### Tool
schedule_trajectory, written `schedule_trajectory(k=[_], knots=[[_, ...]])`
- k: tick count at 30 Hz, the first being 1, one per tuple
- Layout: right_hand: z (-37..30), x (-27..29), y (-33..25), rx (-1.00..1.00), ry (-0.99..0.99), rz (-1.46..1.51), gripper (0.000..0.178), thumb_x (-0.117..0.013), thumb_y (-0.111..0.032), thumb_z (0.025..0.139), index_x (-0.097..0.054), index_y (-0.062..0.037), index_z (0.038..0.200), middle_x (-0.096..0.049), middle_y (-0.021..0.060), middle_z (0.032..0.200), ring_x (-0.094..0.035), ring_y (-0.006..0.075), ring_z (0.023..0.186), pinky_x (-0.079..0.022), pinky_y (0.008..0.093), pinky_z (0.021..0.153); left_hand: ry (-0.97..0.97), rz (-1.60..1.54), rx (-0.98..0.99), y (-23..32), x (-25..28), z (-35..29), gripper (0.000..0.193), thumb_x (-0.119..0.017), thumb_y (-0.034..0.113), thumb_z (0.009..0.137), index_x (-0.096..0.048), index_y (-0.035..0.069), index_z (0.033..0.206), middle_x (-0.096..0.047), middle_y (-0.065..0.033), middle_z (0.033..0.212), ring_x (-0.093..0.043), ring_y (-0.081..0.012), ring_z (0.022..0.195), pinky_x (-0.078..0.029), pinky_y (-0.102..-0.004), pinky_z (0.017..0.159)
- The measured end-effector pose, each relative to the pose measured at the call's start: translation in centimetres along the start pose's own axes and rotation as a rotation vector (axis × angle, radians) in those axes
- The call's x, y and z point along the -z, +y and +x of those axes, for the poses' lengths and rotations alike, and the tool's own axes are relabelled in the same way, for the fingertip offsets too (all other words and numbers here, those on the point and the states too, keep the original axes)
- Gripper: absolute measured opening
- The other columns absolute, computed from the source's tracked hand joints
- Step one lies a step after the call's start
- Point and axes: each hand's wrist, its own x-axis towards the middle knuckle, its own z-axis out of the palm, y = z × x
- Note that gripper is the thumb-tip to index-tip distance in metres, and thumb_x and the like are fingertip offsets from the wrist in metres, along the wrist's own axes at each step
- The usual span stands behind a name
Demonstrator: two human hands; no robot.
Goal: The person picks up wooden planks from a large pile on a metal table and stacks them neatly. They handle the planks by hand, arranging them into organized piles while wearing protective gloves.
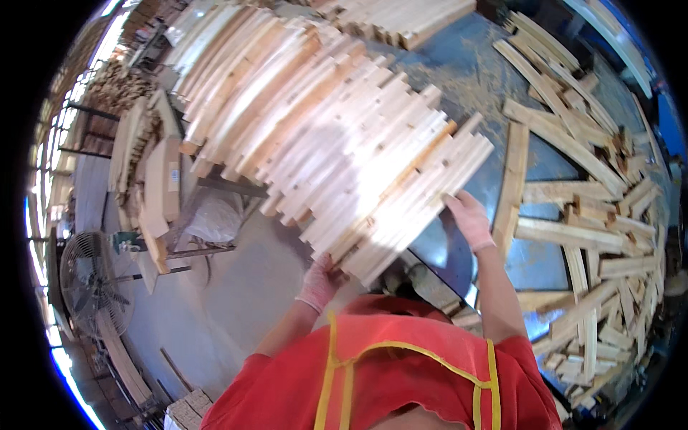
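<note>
Far left I saw a standing fan (pixel 92 281) on the floor, then upright boards (pixel 162 188) leaning by a metal frame. My left hand (pixel 317 282), gloved, had its grip closed on the near lower corner of the wood slat bundle (pixel 358 165), fingers curled under the slat ends. The bundle ran from my hands up and leftward into a long fanned row of pale slats, raised above the blue surface (pixel 459 72). My right hand (pixel 469 218), also gloved, pressed against the bundle's right end, fingers wrapped on the slat ends, grip closed on it. Further right, loose offcuts (pixel 595 236) lay scattered in a heap across the surface, sawdust around them.
</note>
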Motion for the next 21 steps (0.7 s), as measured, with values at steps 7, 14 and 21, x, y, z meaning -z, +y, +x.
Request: schedule_trajectory(k=[7,14,21], knots=[[-3.8,4.1,9.7,-0.104,0.435,-0.718,0.086,-0.081,-0.028,0.078,-0.047,-0.0059,0.154,-0.047,0.0231,0.154,-0.046,0.0418,0.144,-0.037,0.0493,0.122,-0.161,0.673,-0.379,6.4,-2.0,-7.7,0.044,-0.058,0.042,0.108,-0.061,0.006,0.134,-0.068,-0.0082,0.120,-0.064,-0.0291,0.108,-0.053,-0.0466,0.095],[-1.5,-1.0,12.9,0.000,0.515,0.222,0.086,-0.071,-0.006,0.078,-0.042,-0.0021,0.159,-0.049,0.0223,0.154,-0.055,0.0378,0.135,-0.044,0.0429,0.117,-0.583,0.801,-0.008,16.5,-13.5,-2.0,0.065,-0.064,0.042,0.102,-0.048,0.004,0.153,-0.070,-0.0179,0.130,-0.069,-0.0332,0.112,-0.054,-0.0508,0.101],[-6.1,-9.2,-1.5,-0.232,0.050,0.904,0.067,-0.067,-0.003,0.086,-0.048,-0.0023,0.150,-0.065,0.0114,0.126,-0.063,0.0204,0.113,-0.051,0.0341,0.100,-0.715,1.679,-0.416,19.8,-21.1,-2.9,0.082,-0.065,0.028,0.089,-0.037,0.005,0.163,-0.065,-0.0318,0.131,-0.066,-0.0350,0.117,-0.052,-0.0417,0.100]])
